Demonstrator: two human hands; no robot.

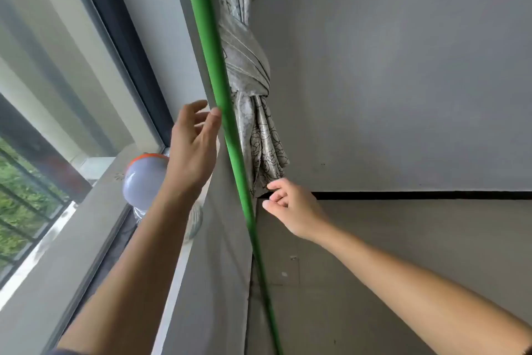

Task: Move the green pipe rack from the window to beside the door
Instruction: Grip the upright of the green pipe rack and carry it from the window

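A long green pipe of the rack stands upright in the corner by the window, running from the top of the view down to the floor. My left hand is raised just left of the pipe, fingers spread, with the thumb tip touching or almost touching it. My right hand is lower on the pipe's right side, fingers loosely curled and apart, a short gap from the pipe. Neither hand grips anything. The rest of the rack is out of view.
A knotted grey patterned curtain hangs right behind the pipe. A large window with a grey sill is on the left. A white bulb-shaped object with an orange band sits on the sill. Grey wall on the right.
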